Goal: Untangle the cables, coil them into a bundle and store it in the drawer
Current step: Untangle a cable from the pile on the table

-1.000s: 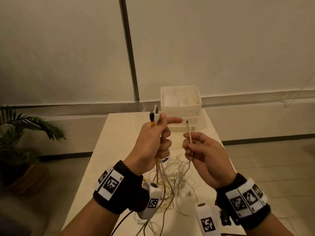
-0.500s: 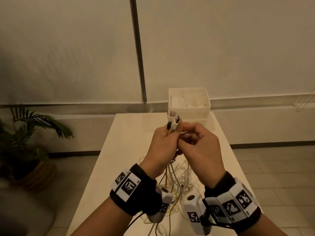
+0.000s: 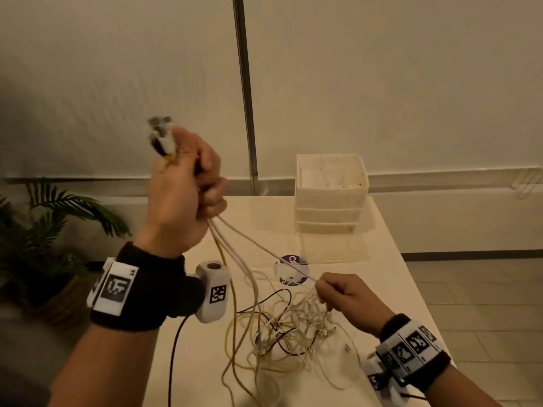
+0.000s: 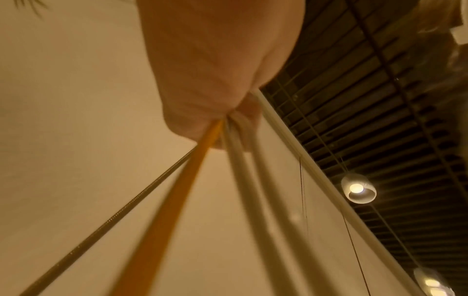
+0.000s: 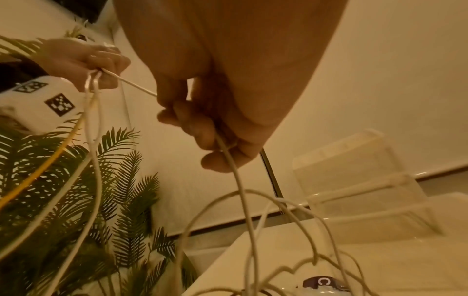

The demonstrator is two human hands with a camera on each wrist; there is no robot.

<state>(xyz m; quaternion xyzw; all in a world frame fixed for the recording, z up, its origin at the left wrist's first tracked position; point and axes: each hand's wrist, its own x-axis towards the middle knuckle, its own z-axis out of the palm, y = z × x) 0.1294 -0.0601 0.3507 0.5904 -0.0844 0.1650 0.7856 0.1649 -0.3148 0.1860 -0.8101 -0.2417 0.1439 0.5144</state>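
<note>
One pale table point(image 3: 205, 362) fills the lower field, standing before one light wall point(image 3: 382, 83) divided by a single dark vertical strip point(image 3: 245, 98); one potted palm point(image 3: 44, 230) stands on the floor to the left. At the table's far end sits one translucent drawer unit point(image 3: 330, 195), with three stacked tiers visible and the topmost showing an open top. One round purple sticker point(image 3: 292, 270) lies on the tabletop between the unit and the cables point(image 3: 282, 333). The cables form one loose tangle resting on the table near its front edge, with pale, yellow and dark strands; the exact number within the tangle cannot be told. The left hand point(image 3: 183, 189) is raised high above the table, its fingers curled tightly round a gathered group of strands: in the left wrist view one yellow cable point(image 4: 177, 190), one thin dark braided cable point(image 4: 113, 218) and at least three white cables point(image 4: 253, 190) emerge from the fist. A blurred cluster of connector ends point(image 3: 161, 139) projects above the fist. The right hand point(image 3: 343, 298) is held low, just above the tangle, and grips one white strand point(image 3: 264, 248) between thumb and curled fingers; this strand runs taut up to the left fist. Each wrist bears one black band with coded markers.
</note>
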